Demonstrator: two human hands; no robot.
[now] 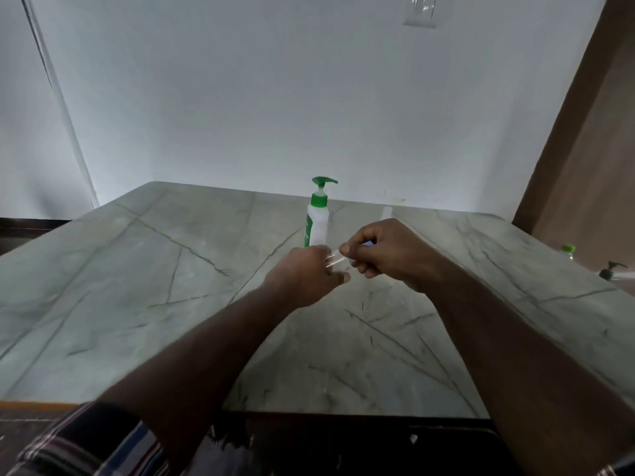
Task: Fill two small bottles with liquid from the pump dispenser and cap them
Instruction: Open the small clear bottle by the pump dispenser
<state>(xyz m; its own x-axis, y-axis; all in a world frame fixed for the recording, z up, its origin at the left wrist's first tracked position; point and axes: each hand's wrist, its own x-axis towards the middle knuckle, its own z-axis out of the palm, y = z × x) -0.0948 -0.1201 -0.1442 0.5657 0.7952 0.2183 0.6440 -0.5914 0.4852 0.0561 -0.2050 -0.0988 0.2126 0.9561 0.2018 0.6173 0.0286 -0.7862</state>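
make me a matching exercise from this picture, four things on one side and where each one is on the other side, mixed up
Things:
1. pump dispenser
2. small clear bottle
3. left hand
4. dark pump bottle

Places:
A. at the table's far right edge
B. standing upright on the table, beyond both hands
C. held between the two hands, above the table
D. gripping the clear bottle from the left

Pairs: 1-B, 2-C, 3-D, 4-A

The right hand pinches the bottle's other end, where something blue shows.

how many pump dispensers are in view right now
2: a green-topped pump dispenser stands mid-table behind the hands; a dark pump dispenser sits at the right edge, partly cut off.
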